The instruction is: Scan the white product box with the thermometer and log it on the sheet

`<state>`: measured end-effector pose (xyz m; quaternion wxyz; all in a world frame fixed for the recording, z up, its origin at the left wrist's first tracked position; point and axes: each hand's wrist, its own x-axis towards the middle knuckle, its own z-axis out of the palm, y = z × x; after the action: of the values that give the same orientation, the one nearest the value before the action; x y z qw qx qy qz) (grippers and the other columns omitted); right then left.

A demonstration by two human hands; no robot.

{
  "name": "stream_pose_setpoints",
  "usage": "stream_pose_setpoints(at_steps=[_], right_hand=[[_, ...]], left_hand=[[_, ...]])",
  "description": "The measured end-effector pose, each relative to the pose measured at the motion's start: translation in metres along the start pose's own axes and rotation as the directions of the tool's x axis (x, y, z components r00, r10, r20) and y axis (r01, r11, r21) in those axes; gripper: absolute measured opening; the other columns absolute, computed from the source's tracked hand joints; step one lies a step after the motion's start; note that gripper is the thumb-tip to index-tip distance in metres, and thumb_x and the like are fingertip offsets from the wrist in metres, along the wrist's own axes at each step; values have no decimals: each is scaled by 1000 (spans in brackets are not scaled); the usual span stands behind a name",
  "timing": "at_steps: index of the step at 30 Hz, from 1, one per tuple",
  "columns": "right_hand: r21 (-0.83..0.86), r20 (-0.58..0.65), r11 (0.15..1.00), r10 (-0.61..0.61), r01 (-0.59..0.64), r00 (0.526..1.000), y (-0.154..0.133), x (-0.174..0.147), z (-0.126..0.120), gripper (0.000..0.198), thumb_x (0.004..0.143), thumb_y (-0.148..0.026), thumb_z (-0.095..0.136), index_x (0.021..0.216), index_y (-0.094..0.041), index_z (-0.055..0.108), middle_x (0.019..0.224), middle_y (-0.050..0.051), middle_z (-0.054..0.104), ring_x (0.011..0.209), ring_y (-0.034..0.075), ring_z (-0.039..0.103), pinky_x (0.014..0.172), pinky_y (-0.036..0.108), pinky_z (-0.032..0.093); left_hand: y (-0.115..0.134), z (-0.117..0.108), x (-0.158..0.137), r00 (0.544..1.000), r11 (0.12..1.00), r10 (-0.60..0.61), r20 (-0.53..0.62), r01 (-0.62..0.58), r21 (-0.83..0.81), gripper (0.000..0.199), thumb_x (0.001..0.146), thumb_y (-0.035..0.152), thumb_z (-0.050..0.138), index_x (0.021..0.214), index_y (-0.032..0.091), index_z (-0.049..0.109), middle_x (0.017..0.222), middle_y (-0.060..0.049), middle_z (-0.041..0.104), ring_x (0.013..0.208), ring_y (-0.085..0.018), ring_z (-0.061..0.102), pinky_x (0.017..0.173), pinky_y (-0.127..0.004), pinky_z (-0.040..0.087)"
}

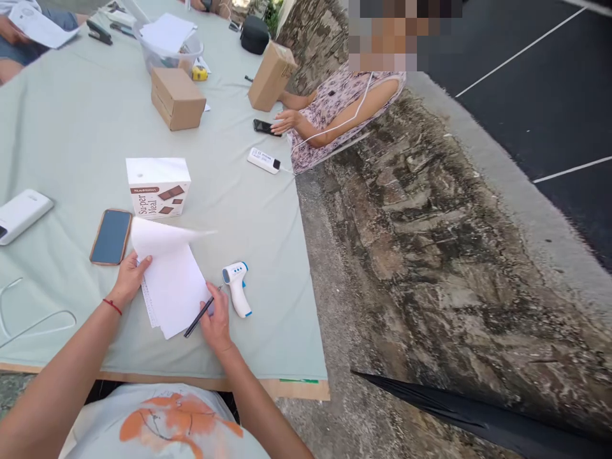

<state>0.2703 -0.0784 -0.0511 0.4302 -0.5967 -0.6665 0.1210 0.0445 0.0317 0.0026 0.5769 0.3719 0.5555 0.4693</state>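
My left hand [130, 278] grips the left edge of a stack of white paper sheets [174, 287], thumb on top. The uppermost sheet curls up at the far end, and rows of small print show along the left margin. A dark pen [198, 320] is held in my right hand [216, 319], slanting across the fingers beside the stack's right edge. Just right of that hand lies a white and blue infrared thermometer [237, 288]. Beyond my left hand are a smartphone [111, 237] in a brown case and a white "Super Meal" box [159, 187].
On the cloth-covered table [282, 331] stand two cardboard boxes [178, 99], a plastic basket [169, 54] with papers, a yellow tape measure [199, 73] and white power banks [264, 160]. Another person's hand [287, 121] touches a black phone [266, 127]. A stone wall [406, 242] runs along the right.
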Motion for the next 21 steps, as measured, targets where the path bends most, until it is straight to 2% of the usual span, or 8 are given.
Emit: stream_pose_setpoints(at_steps=[4, 7, 10, 13, 15, 17, 19, 21], right_hand=[[-120, 56, 989, -79, 85, 995, 11, 0, -32, 54, 93, -4, 33, 142, -21, 48, 124, 13, 66, 121, 25, 56, 102, 48, 51], [-265, 80, 961, -60, 80, 995, 28, 8, -52, 56, 91, -3, 32, 141, -20, 53, 124, 14, 67, 121, 27, 55, 102, 52, 48], [-350, 104, 935, -16, 52, 994, 44, 21, -60, 55, 91, -4, 35, 139, -21, 57, 129, 16, 65, 124, 29, 53, 102, 54, 47], [-369, 96, 929, 8, 28, 995, 48, 34, -57, 55, 92, -5, 32, 136, -25, 59, 135, 16, 60, 128, 29, 51, 103, 55, 45], [-344, 47, 939, 23, -6, 999, 40, 40, -53, 50, 95, -11, 33, 136, -24, 58, 139, 16, 56, 132, 30, 47, 105, 57, 43], [-263, -2, 964, 51, -49, 999, 24, 48, -51, 43, 99, -26, 40, 138, -21, 56, 144, 18, 52, 137, 33, 43, 107, 60, 42], [-106, -1, 990, 94, -94, 996, 3, 58, -52, 50, 97, -43, 50, 141, -20, 53, 147, 19, 51, 140, 34, 42, 110, 61, 41], [113, 53, 973, 195, -200, 979, -20, 72, -56, 63, 91, -54, 60, 143, -20, 50, 146, 17, 53, 136, 32, 48, 108, 54, 46]], left_hand=[[0, 3, -3, 999, 994, -9, -35, 5, -111, 78, 57, 66, 87, 111, 12, 69, 111, -16, 74, 106, -35, 68, 93, -45, 56], [1, 5, -2, 998, 989, -15, -53, 7, -147, 76, 53, 66, 89, 105, 12, 71, 110, -17, 75, 107, -36, 69, 94, -46, 56], [3, 7, -2, 996, 985, -18, -92, 1, -174, 75, 48, 64, 92, 99, 13, 73, 108, -17, 76, 104, -34, 70, 90, -44, 58], [8, 10, -7, 992, 983, -29, -123, 6, -181, 74, 45, 63, 93, 96, 13, 74, 105, -17, 76, 103, -35, 70, 88, -44, 59], [14, 12, -14, 992, 983, -18, -126, -5, -181, 73, 47, 64, 92, 96, 13, 75, 104, -16, 77, 104, -35, 70, 89, -44, 59], [23, 13, -25, 996, 986, 5, -92, -20, -165, 72, 51, 65, 90, 98, 13, 76, 106, -16, 76, 105, -35, 70, 91, -45, 59], [35, 15, -38, 1000, 992, 11, -27, -14, -124, 69, 56, 65, 88, 101, 14, 77, 107, -16, 76, 104, -35, 70, 91, -46, 59], [49, 17, -50, 998, 997, 21, 52, -18, -73, 64, 63, 66, 84, 100, 15, 78, 106, -15, 76, 103, -35, 71, 91, -47, 59]])
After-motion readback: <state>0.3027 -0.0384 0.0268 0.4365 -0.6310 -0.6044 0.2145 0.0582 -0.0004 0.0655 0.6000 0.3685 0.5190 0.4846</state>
